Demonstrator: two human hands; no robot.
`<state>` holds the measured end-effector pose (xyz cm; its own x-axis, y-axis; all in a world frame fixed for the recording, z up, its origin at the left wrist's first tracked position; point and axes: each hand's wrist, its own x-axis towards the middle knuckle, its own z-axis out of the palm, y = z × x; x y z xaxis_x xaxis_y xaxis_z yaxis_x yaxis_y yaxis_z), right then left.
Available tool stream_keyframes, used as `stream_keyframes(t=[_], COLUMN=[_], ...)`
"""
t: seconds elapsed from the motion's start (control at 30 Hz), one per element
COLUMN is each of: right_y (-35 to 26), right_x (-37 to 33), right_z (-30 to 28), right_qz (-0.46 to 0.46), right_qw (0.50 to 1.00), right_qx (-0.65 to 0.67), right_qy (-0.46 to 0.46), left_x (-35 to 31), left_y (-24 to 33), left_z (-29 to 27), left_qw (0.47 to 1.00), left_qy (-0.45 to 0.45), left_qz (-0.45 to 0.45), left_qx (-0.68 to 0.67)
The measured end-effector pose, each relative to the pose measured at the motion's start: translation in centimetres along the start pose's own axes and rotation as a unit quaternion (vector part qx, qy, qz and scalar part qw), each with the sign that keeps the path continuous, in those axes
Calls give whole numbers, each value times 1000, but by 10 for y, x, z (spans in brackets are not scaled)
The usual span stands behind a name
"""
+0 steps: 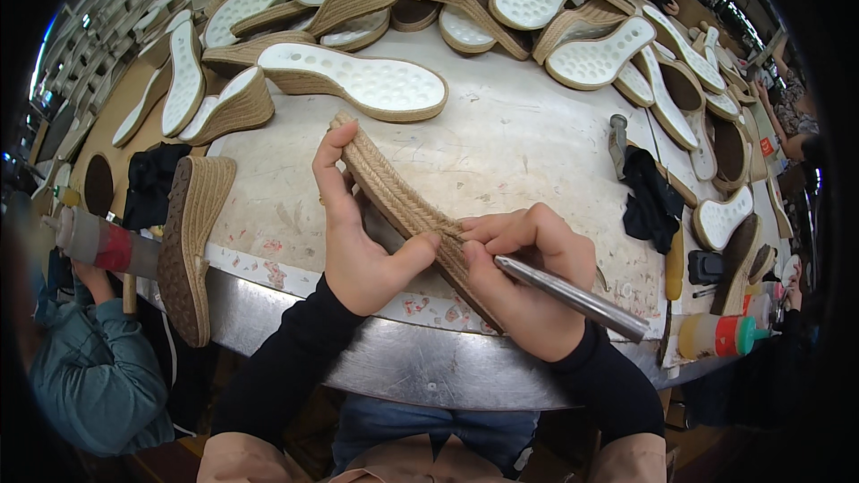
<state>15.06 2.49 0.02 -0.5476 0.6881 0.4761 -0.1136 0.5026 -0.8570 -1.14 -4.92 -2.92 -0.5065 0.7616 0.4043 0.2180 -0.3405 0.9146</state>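
Tabletop (528, 152) bears piled soles (367, 80); left grip (353, 255) is closed round a rope-edged wedge (394, 188) above the near edge, right grip (537, 286) pinches the braid (429, 215) with metal rod (577, 300) held, apparently adjusting it, next likely needing steady left support

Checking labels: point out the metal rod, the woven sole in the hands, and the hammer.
Metal rod (577, 300): head view, middle of the shaft.
Woven sole (403, 199): head view, braided side.
Hammer (618, 139): head view, metal head.
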Motion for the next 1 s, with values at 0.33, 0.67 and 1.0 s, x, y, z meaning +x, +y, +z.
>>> stream_keyframes(t=[0.33, 0.67, 1.0], right_y=[-15, -15, -11], right_x=[11, 10, 10], right_z=[-9, -6, -8], right_qz=[116, 106, 89], right_qw=[992, 993, 994], right_qx=[29, 28, 35], right_qy=[-46, -49, -43], left_x=[2, 1, 1], left_y=[4, -4, 8], left_z=[1, -2, 6], left_qw=[1000, 999, 997], left_qy=[9, 10, 33], left_qz=[4, 22, 8], left_qx=[29, 35, 76])
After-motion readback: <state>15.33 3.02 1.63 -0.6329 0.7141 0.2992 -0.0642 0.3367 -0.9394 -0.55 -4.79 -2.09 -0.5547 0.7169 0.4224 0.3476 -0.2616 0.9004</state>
